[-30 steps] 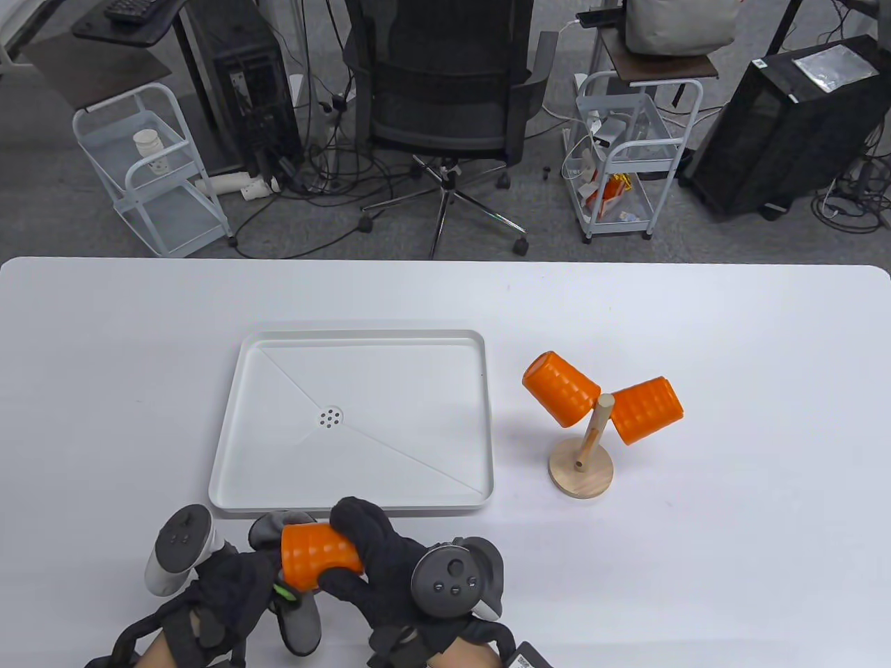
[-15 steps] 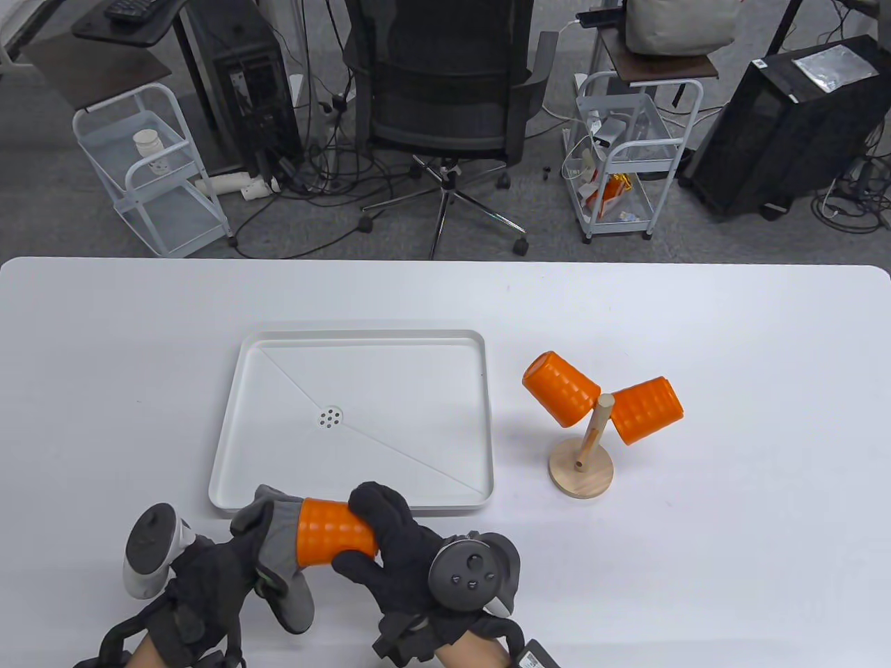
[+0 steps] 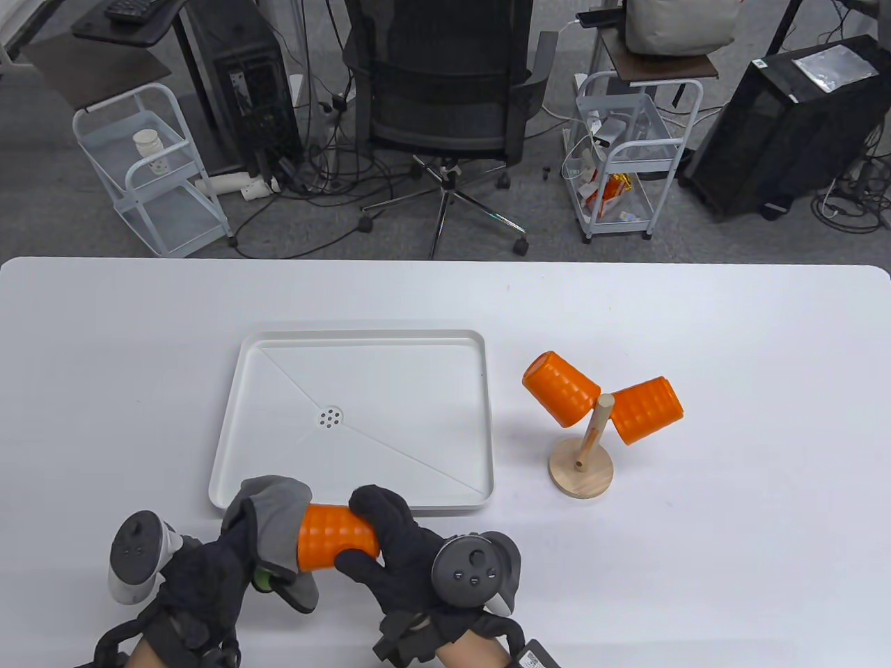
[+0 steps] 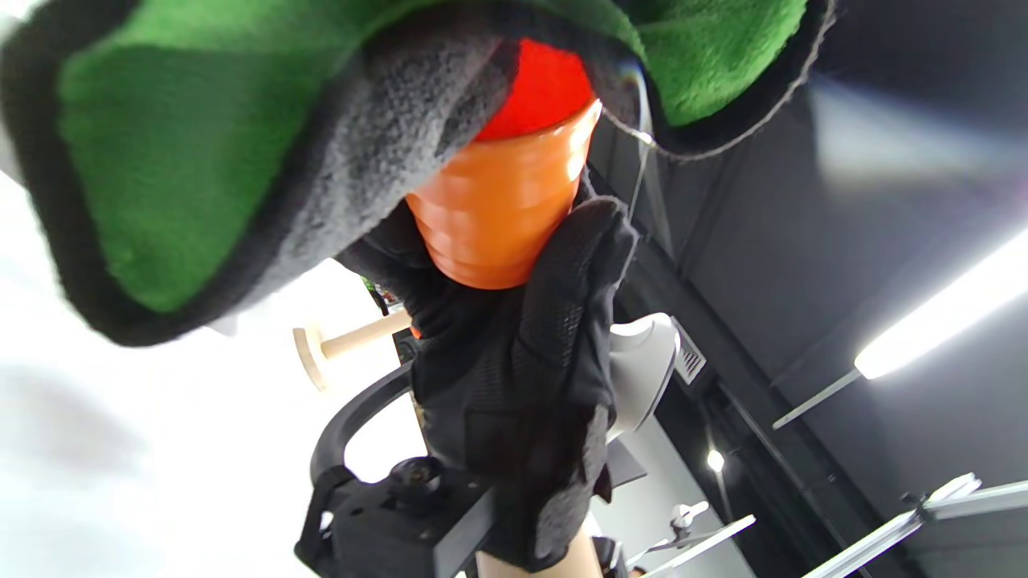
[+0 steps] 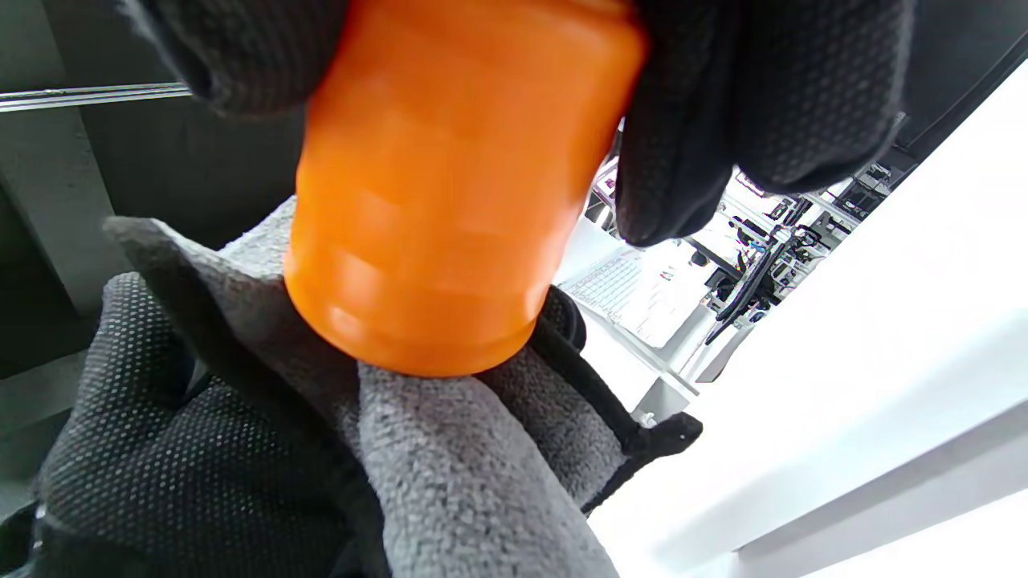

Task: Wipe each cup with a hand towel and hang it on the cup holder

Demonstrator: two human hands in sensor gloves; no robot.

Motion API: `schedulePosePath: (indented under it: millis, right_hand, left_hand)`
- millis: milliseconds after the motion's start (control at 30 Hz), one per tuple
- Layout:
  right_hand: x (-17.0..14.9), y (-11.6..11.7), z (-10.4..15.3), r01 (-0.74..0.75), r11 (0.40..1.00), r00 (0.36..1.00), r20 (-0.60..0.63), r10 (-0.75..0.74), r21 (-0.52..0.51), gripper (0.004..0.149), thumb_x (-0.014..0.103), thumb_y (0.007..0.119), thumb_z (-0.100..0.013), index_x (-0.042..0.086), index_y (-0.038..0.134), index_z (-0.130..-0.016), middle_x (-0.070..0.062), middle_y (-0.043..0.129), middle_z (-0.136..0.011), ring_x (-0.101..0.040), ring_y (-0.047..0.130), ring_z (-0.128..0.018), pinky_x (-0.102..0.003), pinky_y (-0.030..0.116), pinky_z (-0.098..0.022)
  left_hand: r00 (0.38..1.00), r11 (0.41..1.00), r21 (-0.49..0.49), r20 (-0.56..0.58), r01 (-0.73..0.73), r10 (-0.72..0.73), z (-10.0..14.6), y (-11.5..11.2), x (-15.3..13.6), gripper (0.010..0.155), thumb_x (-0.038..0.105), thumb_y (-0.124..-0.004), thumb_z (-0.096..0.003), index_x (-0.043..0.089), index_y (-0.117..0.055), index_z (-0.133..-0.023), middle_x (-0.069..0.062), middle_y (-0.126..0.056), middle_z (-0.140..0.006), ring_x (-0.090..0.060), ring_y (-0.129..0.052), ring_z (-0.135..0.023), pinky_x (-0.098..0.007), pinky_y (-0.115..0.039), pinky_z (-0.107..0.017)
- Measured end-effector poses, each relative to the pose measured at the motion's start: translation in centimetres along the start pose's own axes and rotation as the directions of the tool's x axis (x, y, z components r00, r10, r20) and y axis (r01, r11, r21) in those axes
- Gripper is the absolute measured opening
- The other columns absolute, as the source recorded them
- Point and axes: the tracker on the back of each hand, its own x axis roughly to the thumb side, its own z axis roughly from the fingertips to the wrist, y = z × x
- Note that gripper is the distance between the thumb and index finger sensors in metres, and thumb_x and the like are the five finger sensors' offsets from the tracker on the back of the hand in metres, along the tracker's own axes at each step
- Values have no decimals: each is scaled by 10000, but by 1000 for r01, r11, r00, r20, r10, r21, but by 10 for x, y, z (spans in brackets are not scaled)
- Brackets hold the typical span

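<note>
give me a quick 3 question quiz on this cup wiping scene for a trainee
1. How many cups hang on the wooden cup holder?
2. True or false: the white tray has a cup in it.
3. Which hand grips the orange cup being wiped? A) left hand B) right hand C) neither

Key:
1. Two: one cup on the holder's left, another cup on its right.
2. False; the tray holds no cup.
3. B. The right hand grips the cup while the left hand holds the grey towel over the cup's end.
</note>
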Motion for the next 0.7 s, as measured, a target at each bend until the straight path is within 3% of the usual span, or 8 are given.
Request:
schedulePosePath:
  millis: [267,433,700]
  right_hand:
    - [0,2,1,31,999,999,-15,-31,12,738,541,701,-459,180,399,-1027,-196,602,-1034,-411,966,-646,-582,823,-530]
    - [2,5,1,29,999,999,-15,-29,28,739,545,698,-460,175,401,-1027,-196,607,-1032,-404,971,-641,-579,829,-525]
    - [0,8,2,90,995,992,-88,-87,33,733,556,691,-462,153,441,-1020,-217,658,-998,-381,1002,-580,-567,862,-480]
  left_hand:
    - [982,982,-64,-46,180,-183,-4,-10,5,773,700,-451,-457,406,-204,-1128,-57,-128,-1233,-557,-545,-1040,-710,-520,-718]
    - [978,982,-58,-99,180,-185,-6,-13,1,721,678,-569,-499,475,-202,-1085,-32,-134,-1222,-508,-649,-1013,-683,-580,-713]
    - [948,955,-118,-137,271,-286,-10,-22,-1,779,633,-669,-508,507,-67,-985,-2,-58,-1178,-427,-751,-964,-642,-650,-708]
